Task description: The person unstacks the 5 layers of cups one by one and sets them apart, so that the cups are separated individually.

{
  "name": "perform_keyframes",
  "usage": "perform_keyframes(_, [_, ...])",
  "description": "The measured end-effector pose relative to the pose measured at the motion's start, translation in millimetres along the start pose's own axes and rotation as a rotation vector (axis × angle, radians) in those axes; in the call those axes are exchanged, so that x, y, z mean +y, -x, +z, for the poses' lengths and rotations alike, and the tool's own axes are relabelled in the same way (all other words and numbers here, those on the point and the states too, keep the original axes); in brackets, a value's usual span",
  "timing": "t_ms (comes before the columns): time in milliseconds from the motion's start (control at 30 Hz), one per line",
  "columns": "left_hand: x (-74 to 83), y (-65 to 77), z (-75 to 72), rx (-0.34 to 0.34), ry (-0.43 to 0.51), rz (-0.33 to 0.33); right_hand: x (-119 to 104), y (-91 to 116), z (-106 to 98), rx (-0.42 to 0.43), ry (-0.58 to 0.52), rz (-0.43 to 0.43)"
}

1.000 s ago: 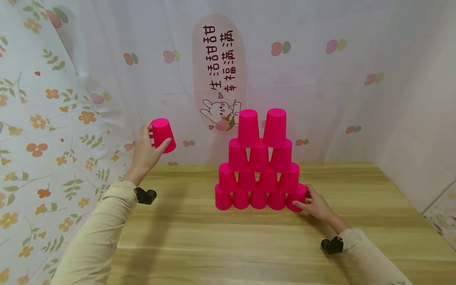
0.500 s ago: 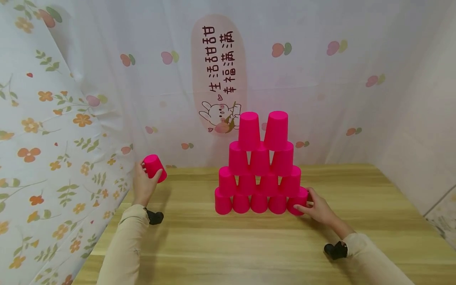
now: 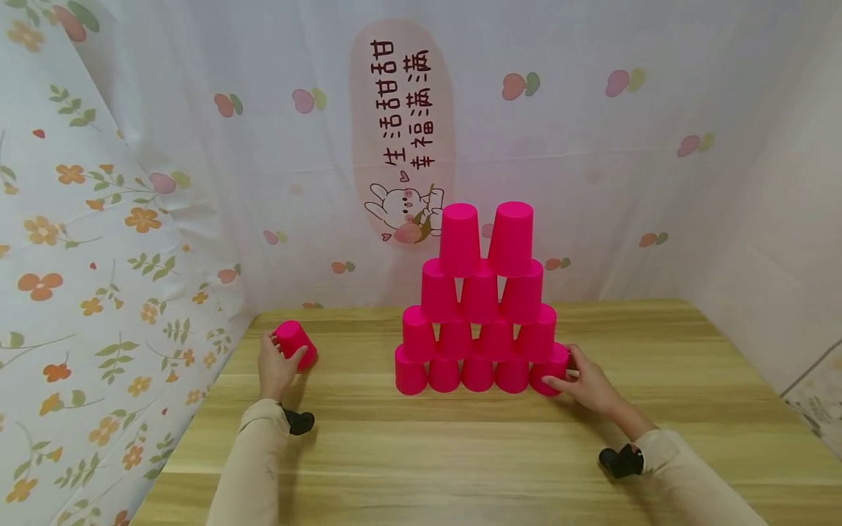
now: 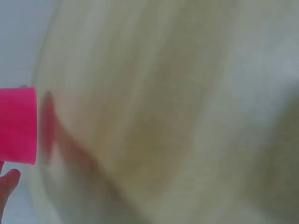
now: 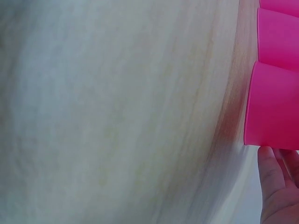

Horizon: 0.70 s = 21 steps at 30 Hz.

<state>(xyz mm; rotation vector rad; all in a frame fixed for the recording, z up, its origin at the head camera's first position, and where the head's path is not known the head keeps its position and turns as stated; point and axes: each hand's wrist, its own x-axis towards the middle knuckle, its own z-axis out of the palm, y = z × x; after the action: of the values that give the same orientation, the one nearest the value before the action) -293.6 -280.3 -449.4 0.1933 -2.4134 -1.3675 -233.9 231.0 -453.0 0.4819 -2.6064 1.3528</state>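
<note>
Pink cup (image 3: 295,342) in L hand (image 3: 276,365)

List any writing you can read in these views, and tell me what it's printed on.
"生活甜甜" on the pink oval panel printed on the backdrop curtain, above the cartoon rabbit.
"幸福满满" on the same panel, in the column to the right of the first.
The pink cups show no print, and the wooden table shows none.
Both wrist views are blurred and show no writing.
</note>
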Motion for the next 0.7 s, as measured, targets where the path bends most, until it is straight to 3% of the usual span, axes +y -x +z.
perform_keyframes(300, [-9.6, 9.7, 4.7, 0.006, 0.038, -0.03, 32, -2, 3, -0.015, -0.009, 0.009])
perform_keyframes(700, [-6.2, 10.2, 3.2, -0.034, 0.044, -0.057, 34, -3, 3, 0.002, 0.001, -0.03])
